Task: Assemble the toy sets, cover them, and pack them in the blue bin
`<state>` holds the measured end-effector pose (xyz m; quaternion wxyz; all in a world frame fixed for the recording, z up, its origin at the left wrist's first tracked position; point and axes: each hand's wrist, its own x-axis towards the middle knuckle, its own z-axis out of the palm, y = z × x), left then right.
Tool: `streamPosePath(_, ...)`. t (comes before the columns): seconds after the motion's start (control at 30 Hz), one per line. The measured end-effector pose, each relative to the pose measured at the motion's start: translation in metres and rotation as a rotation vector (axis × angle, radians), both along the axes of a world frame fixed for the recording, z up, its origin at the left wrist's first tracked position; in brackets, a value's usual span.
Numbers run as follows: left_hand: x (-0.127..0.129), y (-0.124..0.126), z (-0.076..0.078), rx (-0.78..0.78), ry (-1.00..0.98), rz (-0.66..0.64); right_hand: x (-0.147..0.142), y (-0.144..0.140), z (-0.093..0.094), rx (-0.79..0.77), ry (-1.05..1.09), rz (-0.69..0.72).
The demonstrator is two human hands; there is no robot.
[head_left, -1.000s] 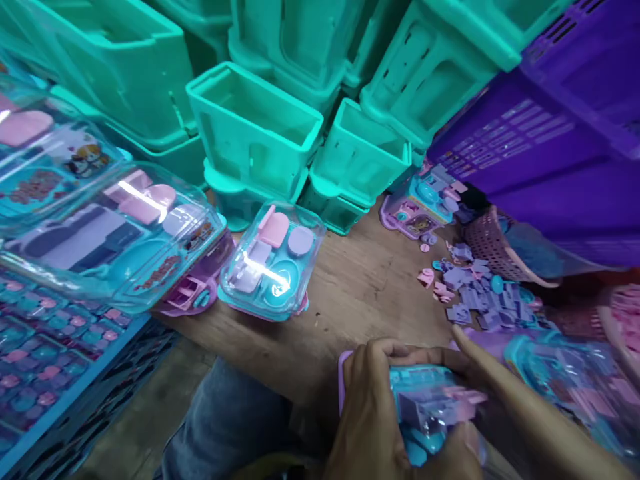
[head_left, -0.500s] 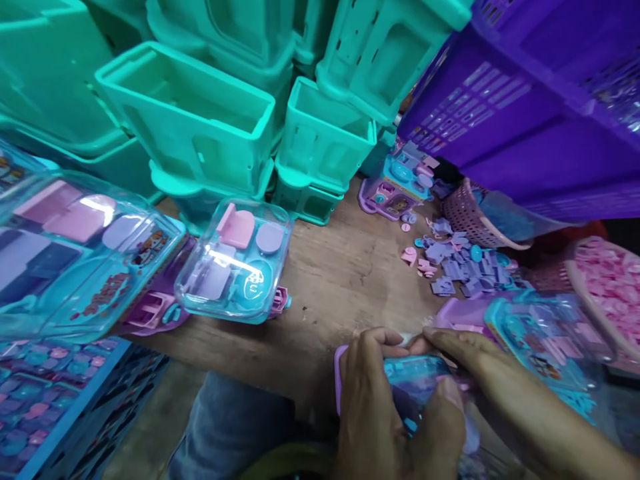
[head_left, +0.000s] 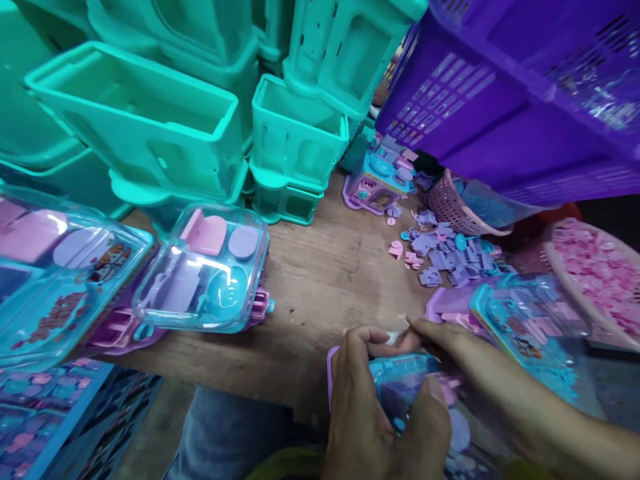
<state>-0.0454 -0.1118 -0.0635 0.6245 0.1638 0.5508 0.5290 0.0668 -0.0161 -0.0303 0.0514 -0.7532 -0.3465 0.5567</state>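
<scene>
Lengthwise toward the bins, toy pack [head_left: 407, 390].

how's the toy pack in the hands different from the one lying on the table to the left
The toy pack in the hands is gripped at the table's near edge by the left hand and right hand, which cover much of it. The toy pack on the table lies untouched, its clear cover and pink, lilac and blue pieces fully visible. Both have clear covers over pastel toy parts.

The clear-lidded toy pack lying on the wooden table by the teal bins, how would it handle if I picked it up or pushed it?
The toy pack looks like thin clear plastic over small toy pieces, so probably light and slightly flexible. Its glossy lid shows glare, so it may feel slick. It lies tilted on a purple piece, so a push might make it rock or slide off.
</scene>
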Motion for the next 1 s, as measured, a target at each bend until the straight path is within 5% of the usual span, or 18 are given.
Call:
streamPosePath(0.33,0.0,0.003,-0.003,-0.004,-0.028,-0.033,-0.002,0.003,0.0,0.079,-0.072,0.091)
streamPosePath(0.5,0.0,0.003,0.002,-0.058,-0.024,-0.07,0.0,-0.001,0.004,-0.089,0.138,-0.044)
streamPosePath(0.8,0.0,0.003,0.002,0.002,0.055,-0.055,0.001,0.001,-0.001,0.196,-0.167,0.104)
streamPosePath(1.0,-0.002,0.001,-0.007,-0.012,-0.011,-0.074,0.007,0.0,-0.005,0.209,-0.065,0.138)
